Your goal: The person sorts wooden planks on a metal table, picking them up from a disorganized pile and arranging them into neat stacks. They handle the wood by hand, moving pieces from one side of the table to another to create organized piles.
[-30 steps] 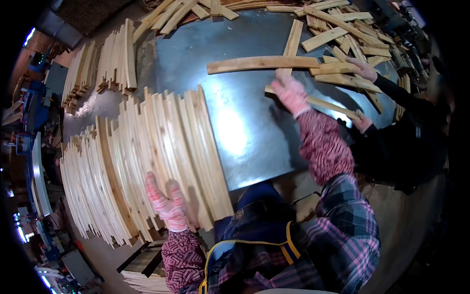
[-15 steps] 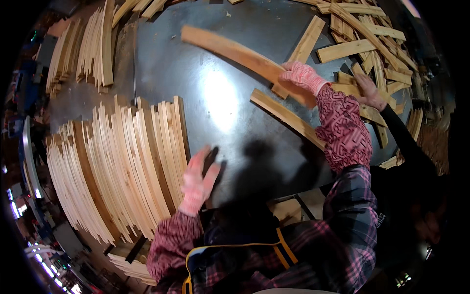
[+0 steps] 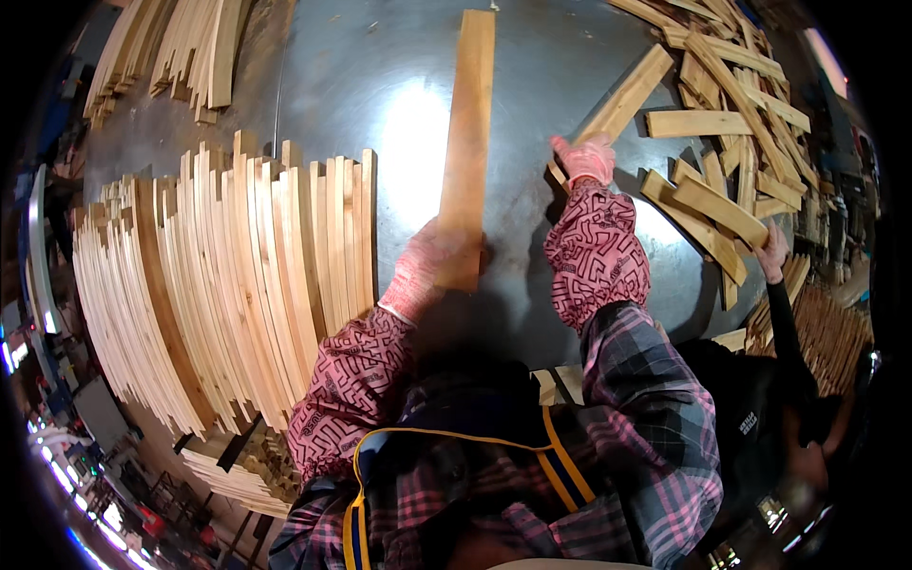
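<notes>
My left hand (image 3: 418, 271), in a pink-and-white knit glove, grips the near end of a long wooden board (image 3: 467, 133). The board points away from me over the metal tabletop, with its wide face up; some of my fingers are hidden by it. Further right, my right hand (image 3: 586, 159), gloved alike, is closed over the near end of a second wooden board (image 3: 629, 90), which slants away to the right. Beside my left hand, a broad row of wooden strips (image 3: 256, 266) stands on edge, packed tightly together.
A jumbled heap of boards (image 3: 750, 104) covers the far right of the metal table (image 3: 332, 104). A co-worker's bare hand (image 3: 773, 255) holds a board (image 3: 720, 211) there. More stacked strips (image 3: 195, 52) sit at the far left. Bundled strips (image 3: 819, 323) stand at right.
The board my right hand held is no longer in it; a board now stands in my left hand, which was empty. My right hand has come onto the slanted board. The co-worker's hand has moved nearer.
</notes>
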Motion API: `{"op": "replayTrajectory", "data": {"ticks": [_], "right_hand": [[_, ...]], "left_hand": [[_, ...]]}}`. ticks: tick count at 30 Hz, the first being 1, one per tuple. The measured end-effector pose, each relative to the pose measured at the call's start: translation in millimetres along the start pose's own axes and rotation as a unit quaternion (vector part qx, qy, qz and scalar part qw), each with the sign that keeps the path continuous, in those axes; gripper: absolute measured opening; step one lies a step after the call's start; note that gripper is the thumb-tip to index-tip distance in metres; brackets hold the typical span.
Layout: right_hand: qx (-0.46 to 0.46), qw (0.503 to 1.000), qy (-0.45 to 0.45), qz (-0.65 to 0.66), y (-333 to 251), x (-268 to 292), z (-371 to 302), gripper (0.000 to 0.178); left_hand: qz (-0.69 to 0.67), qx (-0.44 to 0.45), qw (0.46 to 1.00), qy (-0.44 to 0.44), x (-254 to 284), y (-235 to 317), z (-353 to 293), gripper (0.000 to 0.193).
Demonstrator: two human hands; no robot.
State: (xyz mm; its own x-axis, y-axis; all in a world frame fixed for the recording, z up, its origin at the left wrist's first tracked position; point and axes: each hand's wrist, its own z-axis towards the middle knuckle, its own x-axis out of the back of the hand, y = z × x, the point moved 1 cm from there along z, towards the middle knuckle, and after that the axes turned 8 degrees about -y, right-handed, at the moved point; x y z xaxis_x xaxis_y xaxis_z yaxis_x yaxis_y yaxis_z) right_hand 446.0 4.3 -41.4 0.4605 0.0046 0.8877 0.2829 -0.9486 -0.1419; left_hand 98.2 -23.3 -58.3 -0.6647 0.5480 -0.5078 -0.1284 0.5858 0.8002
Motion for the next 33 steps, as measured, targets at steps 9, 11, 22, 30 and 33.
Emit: {"op": "replayTrajectory", "data": {"ticks": [9, 11, 22, 30, 33], "right_hand": [[0.078, 0.609, -0.305, 0.728, -5.0, -1.5, 22.0, 0.019], [0.092, 0.597, -0.351, 0.715, 1.5, -18.2, -22.6, 0.023], [0.169, 0.812, -0.457, 0.32, 13.9, -27.6, -254.0, 0.056], [0.391, 0.832, -0.253, 0.303, -135.5, 102.8, -74.3, 0.082], [0.323, 0.875, -0.106, 0.344, -148.0, 149.1, -34.5, 0.084]], "left_hand": [[-0.369, 0.095, 0.924, -0.043, -9.9, 123.6, -9.4, 0.065], [-0.339, 0.062, 0.937, -0.051, -7.0, 118.0, -14.3, 0.067], [0.462, 0.156, 0.869, 0.088, -21.1, 43.4, -47.0, 0.046], [0.197, -0.014, 0.964, 0.177, -12.1, 21.2, -4.1, 0.044], [0.65, -0.042, 0.751, 0.108, -11.1, 25.3, 39.3, 0.061]]}}
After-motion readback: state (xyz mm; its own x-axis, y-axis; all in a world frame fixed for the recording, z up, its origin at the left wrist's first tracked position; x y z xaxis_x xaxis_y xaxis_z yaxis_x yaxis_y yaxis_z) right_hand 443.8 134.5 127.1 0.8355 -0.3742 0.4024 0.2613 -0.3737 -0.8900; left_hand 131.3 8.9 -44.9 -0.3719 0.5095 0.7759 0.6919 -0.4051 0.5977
